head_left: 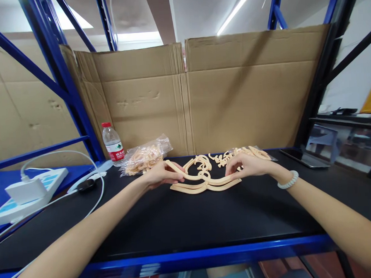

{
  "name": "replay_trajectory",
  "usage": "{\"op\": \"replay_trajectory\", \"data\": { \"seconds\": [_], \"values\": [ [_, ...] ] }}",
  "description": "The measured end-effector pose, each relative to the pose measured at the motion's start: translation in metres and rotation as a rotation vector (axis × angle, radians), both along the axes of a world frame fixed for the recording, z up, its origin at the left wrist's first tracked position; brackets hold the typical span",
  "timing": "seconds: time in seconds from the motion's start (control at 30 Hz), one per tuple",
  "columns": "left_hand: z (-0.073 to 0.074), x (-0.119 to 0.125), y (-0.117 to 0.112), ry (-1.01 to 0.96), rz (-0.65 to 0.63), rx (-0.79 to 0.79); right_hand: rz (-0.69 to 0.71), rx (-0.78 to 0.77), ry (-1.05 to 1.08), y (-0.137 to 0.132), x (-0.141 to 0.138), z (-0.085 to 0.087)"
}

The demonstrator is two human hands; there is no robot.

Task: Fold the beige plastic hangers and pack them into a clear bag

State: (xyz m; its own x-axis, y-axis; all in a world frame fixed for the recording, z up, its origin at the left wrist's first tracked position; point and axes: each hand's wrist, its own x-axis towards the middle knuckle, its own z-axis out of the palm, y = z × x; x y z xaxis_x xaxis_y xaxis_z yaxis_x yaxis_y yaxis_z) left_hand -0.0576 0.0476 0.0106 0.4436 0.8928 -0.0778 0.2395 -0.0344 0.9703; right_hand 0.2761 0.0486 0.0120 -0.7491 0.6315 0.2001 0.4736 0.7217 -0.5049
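Both hands grip a beige folding clothes hanger (192,177) made of two curved arms that meet at a round joint in the middle. My left hand (163,173) pinches its left arm, which tilts upward at the outer end. Fingers of my right hand (247,165) close on the right arm, partly hiding it. Just in front, a second pair of curved beige arms (190,191) shows close beneath the first; whether the two pairs are joined, I cannot tell. Behind the hanger lie loose curved beige pieces (202,159).
Small beige parts (222,158) and a clear bag of pieces (257,152) lie back right. Another filled plastic bag (147,155) and a water bottle (113,145) stand back left. A power strip (55,185) with cables is at left, a phone-like device (306,157) at right. Cardboard (248,90) walls the back.
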Motion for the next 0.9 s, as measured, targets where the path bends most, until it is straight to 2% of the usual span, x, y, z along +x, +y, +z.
{"op": "replay_trajectory", "data": {
  "seconds": [0.13, 0.3, 0.4, 0.53, 0.67, 0.9],
  "values": [
    [0.001, 0.0, -0.002, 0.153, -0.003, 0.05, 0.036, -0.055, -0.056, 0.0, -0.001, -0.005],
    [-0.001, -0.003, 0.002, 0.251, -0.111, 0.138, 0.043, -0.114, -0.11, -0.001, -0.003, -0.007],
    [-0.004, -0.005, 0.005, 0.317, -0.222, 0.289, 0.047, -0.127, -0.145, -0.001, -0.004, -0.007],
    [-0.006, -0.003, 0.003, 0.46, -0.349, 0.587, 0.051, -0.164, -0.178, 0.0, -0.005, -0.01],
    [-0.007, 0.002, -0.003, 0.708, -0.341, 0.798, 0.006, -0.19, -0.196, 0.002, -0.004, -0.014],
    [-0.005, 0.007, -0.009, 0.884, -0.294, 0.846, -0.046, -0.231, -0.184, 0.007, -0.002, -0.017]
  ]
}}
